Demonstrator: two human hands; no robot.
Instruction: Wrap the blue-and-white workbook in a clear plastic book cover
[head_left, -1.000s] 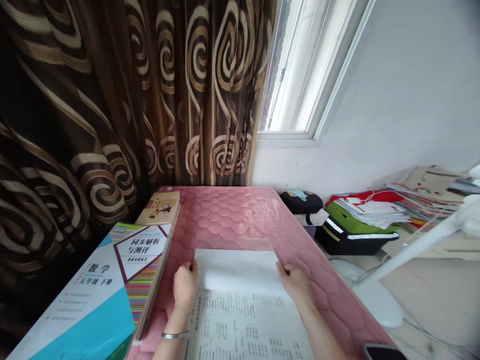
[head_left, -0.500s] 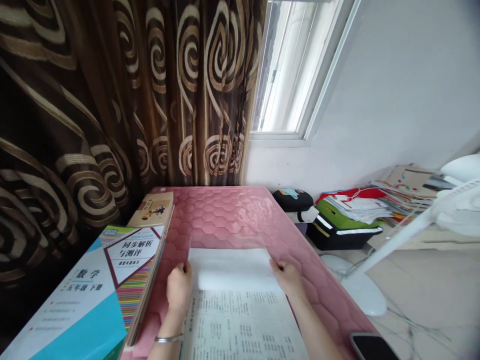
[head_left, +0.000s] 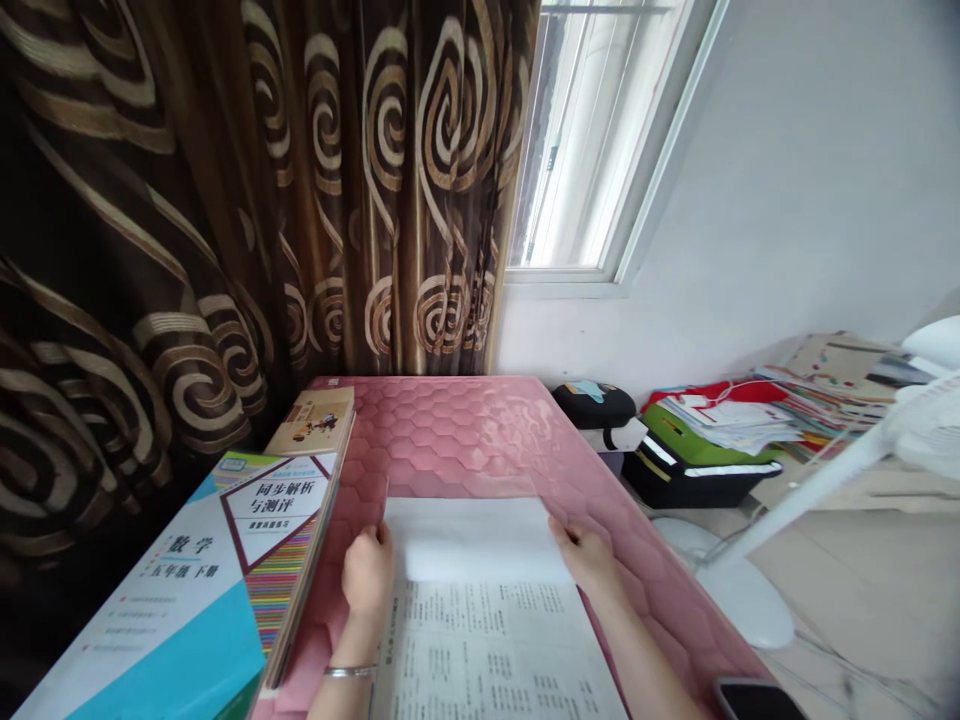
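- Left hand [head_left: 367, 572] pinched on the left edge of the paper [head_left: 480, 610]; right hand [head_left: 589, 555] pinched on the right edge, thumbs on top, fingers tucked under.
- Held at opposite edges, probably to keep the sheet square and taut across its fold.
- Paper flat on the pink bench [head_left: 465, 430], near the front edge: blank upper flap folded over, printed part below running out of view.
- Bracelet [head_left: 349, 672] on the left wrist.
- Books [head_left: 247, 540] stacked along the bench's left side, just beside the left hand, apparently pushed aside to free the middle.
- Curtain [head_left: 225, 200] behind the books; window [head_left: 592, 150] to its right.
- Phone [head_left: 757, 698] at the bench's near right corner, well apart from the paper.
- Black pouch [head_left: 596, 402] and a pile of folders [head_left: 720, 440] past the bench's right side; white fan stand [head_left: 750, 590] on the floor.
- Compared with half a second ago: both grips unchanged on the same edges, paper in the same spot; only the view shifted slightly, with the phone nearer the bottom border.
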